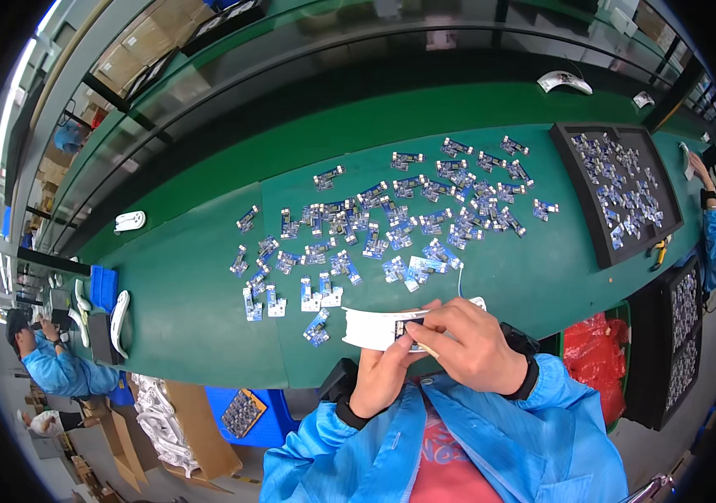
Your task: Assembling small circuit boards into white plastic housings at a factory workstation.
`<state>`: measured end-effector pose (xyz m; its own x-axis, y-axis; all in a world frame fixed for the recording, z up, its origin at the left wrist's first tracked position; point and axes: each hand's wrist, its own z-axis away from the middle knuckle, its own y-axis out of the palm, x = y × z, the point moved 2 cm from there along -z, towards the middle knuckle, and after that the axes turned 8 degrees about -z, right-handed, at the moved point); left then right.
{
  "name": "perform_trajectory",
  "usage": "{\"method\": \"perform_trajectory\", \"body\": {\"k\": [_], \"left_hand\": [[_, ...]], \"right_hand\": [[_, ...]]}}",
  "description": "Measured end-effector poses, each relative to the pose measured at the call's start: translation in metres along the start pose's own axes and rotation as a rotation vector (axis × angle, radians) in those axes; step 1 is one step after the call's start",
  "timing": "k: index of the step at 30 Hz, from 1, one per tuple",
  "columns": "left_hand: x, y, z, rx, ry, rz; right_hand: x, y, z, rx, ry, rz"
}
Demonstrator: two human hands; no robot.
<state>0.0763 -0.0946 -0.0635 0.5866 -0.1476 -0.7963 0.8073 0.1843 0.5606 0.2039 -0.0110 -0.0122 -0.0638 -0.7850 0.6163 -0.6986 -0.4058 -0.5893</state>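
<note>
Just in front of my body, over the table's near edge, a white curved plastic housing (366, 328) is held by my left hand (381, 379), its fingers closed around the underside. My right hand (473, 345) is closed, its thumb and fingertips pinching at a small dark circuit board (402, 324) on the housing's right part. Fingers hide some of the board and the housing's right end. A thin white cable (460, 281) rises beside my right hand. Many loose blue circuit boards (374, 243) lie scattered on the green table (190, 293) beyond my hands.
A black foam tray (584, 226) of boards stands at the right. A blue bin (104, 287) and white housings (120, 323) sit at the left end. Below are a carton (199, 419), a blue crate (270, 411) and a red bag (597, 360). Co-workers (64, 360) sit at both ends.
</note>
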Motion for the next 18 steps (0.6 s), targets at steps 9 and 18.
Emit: {"method": "perform_trajectory", "body": {"k": [9,18], "left_hand": [[-0.007,-0.002,-0.003,0.034,-0.053,0.122],[-0.013,-0.005,0.002,0.064,-0.072,-0.047]], "right_hand": [[-0.015,-0.024,0.000,-0.039,0.133,-0.144],[-0.027,-0.011,0.009,0.077,0.518,-0.454]]}}
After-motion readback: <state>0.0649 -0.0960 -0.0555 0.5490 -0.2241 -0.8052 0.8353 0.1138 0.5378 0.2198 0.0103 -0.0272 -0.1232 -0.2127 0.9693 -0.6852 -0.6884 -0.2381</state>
